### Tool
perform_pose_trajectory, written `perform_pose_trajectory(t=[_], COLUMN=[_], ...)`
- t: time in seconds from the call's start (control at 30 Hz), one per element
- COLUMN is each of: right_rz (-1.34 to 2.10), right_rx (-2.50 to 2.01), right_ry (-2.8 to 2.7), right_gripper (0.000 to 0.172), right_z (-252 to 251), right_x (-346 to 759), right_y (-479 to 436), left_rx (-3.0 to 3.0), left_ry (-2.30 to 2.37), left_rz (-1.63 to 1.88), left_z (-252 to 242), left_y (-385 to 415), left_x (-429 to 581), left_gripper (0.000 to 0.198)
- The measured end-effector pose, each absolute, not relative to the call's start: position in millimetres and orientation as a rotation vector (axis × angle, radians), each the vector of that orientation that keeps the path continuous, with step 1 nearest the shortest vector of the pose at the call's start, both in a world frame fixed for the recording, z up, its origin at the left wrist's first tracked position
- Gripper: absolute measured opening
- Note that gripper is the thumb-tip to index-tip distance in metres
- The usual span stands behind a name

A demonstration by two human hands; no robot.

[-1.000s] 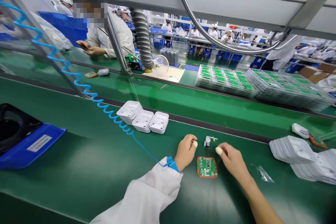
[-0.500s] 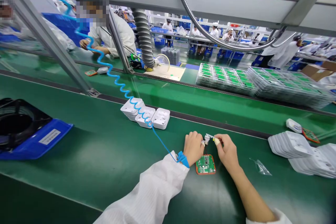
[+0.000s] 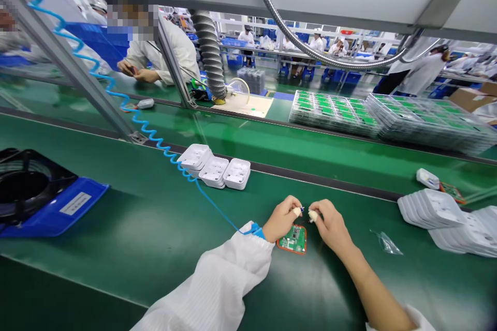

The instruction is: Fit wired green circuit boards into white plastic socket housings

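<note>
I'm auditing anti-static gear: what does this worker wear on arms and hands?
The left arm has a white sleeve and a blue wrist strap on a blue coiled cord. The right sleeve is white, ending near the elbow. The left hand and right hand are gloveless, each with a pale finger cot.

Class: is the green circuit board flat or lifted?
Lying flat: the circuit board rests on the green bench, below the left hand and right hand.

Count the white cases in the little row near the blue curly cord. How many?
3 show on top: the left case, the middle case and the right case, side by side on the belt. More seem stacked beneath, partly hidden.
</note>
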State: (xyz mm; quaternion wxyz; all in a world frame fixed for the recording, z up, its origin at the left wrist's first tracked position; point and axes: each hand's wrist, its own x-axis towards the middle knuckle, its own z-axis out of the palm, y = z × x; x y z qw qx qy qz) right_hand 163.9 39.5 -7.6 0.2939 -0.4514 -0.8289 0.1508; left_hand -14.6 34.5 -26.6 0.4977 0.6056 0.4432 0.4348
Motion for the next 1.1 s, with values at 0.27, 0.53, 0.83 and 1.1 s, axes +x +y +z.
perform_pose_trajectory(t=[0.27,0.53,0.83,1.1], right_rz=[0.5,0.509,0.432,0.306], right_rx=[-1.126,-1.103,-1.144,-1.158], right_ry=[-2.245,-2.223,-2.223,-2.323], right_gripper=[0.02,0.018,0.018,0.02], right_z=[-4.6,-7.6,-19.5,-29.7], right_x=[162.8,157.4,151.9,147.8], right_y=[38.2,36.2,36.8,43.6], left_rx=[1.483,1.601,1.668,1.945], left_ry=[1.012,1.097,1.249,1.45], left_rz=[1.002,0.963,1.02,0.868], left_z=[-24.6,-21.2,-21.7,-25.3], left_y=[34.4,33.4,28.3,29.7], left_x=[-17.6,-17.5,-12.4,-11.0], left_gripper=[0.009,0.01,0.01,0.012])
